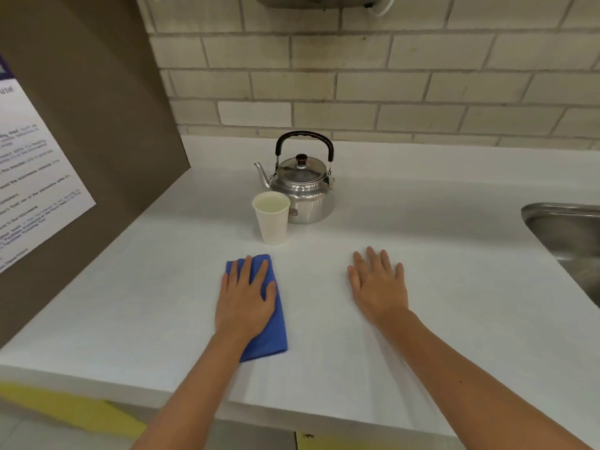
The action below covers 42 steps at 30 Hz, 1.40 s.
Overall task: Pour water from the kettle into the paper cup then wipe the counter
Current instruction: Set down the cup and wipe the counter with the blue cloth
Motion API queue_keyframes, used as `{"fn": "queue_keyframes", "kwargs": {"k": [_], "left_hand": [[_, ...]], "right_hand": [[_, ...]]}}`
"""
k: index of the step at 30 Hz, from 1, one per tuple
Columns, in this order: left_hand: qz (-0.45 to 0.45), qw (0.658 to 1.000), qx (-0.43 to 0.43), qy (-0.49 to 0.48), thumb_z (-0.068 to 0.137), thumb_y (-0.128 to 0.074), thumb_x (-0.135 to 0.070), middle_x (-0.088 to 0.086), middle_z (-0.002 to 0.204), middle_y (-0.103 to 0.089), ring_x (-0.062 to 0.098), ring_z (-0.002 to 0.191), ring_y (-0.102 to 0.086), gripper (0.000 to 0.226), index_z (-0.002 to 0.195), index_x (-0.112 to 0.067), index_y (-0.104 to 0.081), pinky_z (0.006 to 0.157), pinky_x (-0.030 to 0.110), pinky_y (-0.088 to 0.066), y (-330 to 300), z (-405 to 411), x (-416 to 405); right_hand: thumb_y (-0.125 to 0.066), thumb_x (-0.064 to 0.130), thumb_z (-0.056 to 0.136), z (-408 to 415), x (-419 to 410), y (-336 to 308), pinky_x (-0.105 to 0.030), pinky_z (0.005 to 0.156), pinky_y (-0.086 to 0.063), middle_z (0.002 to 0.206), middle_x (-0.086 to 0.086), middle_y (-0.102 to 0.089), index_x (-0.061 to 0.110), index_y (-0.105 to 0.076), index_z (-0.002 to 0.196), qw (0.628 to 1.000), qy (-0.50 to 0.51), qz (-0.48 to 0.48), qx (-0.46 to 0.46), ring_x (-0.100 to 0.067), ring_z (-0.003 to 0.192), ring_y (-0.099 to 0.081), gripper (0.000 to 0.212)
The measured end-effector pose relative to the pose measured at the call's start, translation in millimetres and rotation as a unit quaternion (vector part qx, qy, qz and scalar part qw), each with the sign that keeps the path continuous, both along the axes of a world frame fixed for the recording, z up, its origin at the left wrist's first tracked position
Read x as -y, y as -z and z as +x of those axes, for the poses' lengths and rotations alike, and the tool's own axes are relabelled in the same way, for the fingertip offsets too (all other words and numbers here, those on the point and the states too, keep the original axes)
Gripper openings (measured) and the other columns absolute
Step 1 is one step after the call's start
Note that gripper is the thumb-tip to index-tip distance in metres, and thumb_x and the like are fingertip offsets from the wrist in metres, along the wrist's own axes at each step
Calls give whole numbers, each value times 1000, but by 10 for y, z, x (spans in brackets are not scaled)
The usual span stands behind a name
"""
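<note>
White counter [422,254] w/ steel sink [565,228] at right, brick wall [389,86] behind.

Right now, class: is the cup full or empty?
Nearly full: the upright cup shows pale liquid close below its rim, beside the kettle.

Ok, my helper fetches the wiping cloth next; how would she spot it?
On the white counter left of the steel sink, look nearer than the kettle and paper cup. The cloth lies flat under the left hand, the only blue thing there.
</note>
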<state>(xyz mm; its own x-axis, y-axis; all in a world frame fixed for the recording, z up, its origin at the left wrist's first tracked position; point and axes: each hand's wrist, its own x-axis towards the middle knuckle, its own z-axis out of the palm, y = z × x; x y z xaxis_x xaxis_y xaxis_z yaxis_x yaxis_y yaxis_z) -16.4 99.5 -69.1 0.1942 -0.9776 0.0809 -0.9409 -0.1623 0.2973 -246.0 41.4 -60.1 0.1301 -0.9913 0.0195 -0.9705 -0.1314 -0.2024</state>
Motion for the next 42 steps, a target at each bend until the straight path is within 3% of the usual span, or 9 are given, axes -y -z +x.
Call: {"fn": "queue_keyframes", "kwargs": {"k": [4, 8, 14, 16, 21, 26, 31, 36, 42], "left_hand": [[37, 998, 5, -56, 97, -20, -39, 7, 159, -4, 31, 145, -1, 54, 147, -23, -7, 119, 43, -1, -108, 284, 227], [30, 995, 26, -94, 97, -19, -34, 14, 158, -4, 39, 143, -3, 57, 147, -14, -4, 118, 46, 1, -139, -182, 259], [10, 1000, 8, 6, 96, -17, -38, 12, 158, 2, 31, 145, 8, 58, 147, -17, 0, 118, 41, 10, -68, -864, -35], [4, 1000, -8, 21, 96, -19, -40, 8, 159, 2, 26, 145, 9, 57, 147, -23, -2, 117, 39, 9, -52, -641, -124], [-3, 999, -1, -49, 96, -22, -40, 9, 159, -3, 30, 145, 2, 56, 147, -24, -8, 118, 41, 1, -19, 218, -67], [41, 996, 14, -77, 97, -20, -38, 13, 158, -1, 37, 144, 1, 56, 148, -21, -4, 118, 45, 1, -122, 994, 654], [44, 998, 33, -22, 97, -17, -35, 11, 158, -2, 38, 143, 1, 55, 148, -16, -4, 118, 45, 3, -148, 783, 1112], [12, 997, 24, 67, 96, -16, -39, 8, 159, -4, 32, 145, 2, 55, 147, -23, -5, 119, 42, 3, 9, 818, 925], [26, 999, 32, 2, 96, -20, -41, 8, 159, -4, 33, 144, -1, 54, 147, -25, -9, 118, 42, 0, 16, 1488, 1138]], "right_hand": [[-19, 38, 98, -3, 2, -38, -44, 116, -6, 155, -3, -16, 20, -22, 143, 999, -37, -1, 32, -24, 143, -7, 49], [-20, 39, 98, -4, -6, -31, -44, 117, -5, 156, -4, -15, 19, -23, 144, 999, -31, 5, 39, -25, 144, -6, 50], [-16, 43, 97, 209, 24, -41, -48, 116, -6, 156, -7, -16, 19, -22, 143, 999, 0, 5, 45, -30, 143, -5, 53], [-15, 44, 97, 326, 57, -51, -47, 116, -4, 156, -5, -14, 22, -20, 144, 999, -18, -1, 40, -29, 144, -4, 52], [-16, 41, 97, 644, 132, -67, -46, 117, -4, 156, -1, -16, 24, -22, 143, 997, -35, 19, 64, -24, 144, -5, 50], [-18, 39, 98, 771, 270, -66, -44, 117, -4, 156, 0, -16, 26, -22, 143, 996, -13, 21, 84, -22, 144, -6, 48], [-19, 39, 98, 765, 311, -86, -45, 117, -6, 154, 2, -23, 25, -25, 143, 994, 27, 10, 108, -20, 143, -10, 47], [-18, 39, 97, 957, 423, -109, -48, 116, -9, 152, 0, -27, 23, -27, 142, 993, 75, -4, 86, -23, 141, -15, 48], [-19, 38, 97, 1034, 476, -102, -47, 115, -11, 151, 0, -27, 23, -27, 141, 994, 87, -11, 67, -23, 140, -15, 48]]}}
